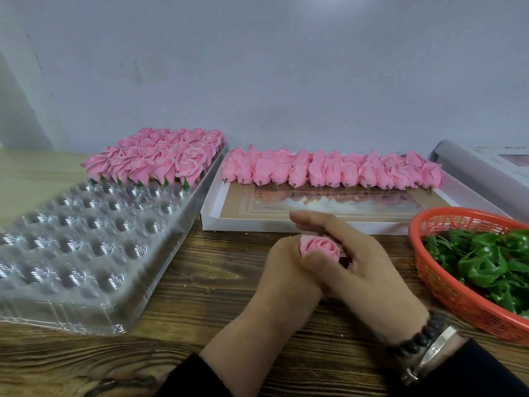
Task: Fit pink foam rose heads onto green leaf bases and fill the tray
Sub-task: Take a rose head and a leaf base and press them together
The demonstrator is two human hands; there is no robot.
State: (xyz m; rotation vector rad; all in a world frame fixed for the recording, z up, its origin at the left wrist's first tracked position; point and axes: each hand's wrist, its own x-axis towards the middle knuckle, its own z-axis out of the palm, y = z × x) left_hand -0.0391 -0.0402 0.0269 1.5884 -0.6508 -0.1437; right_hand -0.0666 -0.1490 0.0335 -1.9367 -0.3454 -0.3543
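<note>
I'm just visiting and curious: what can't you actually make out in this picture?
- Head view: the underside of the held rose, hidden by the left hand and right hand, so any leaf on it is unseen.
- The basket, cut off by the right edge.
- The print in the white box, blurred.

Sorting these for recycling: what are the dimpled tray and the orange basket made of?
Dimpled tray: apparently thin clear moulded plastic, glossy; highlights glint in its cups. Orange basket: likely rigid plastic mesh, slightly shiny, with a moulded rim.
</note>
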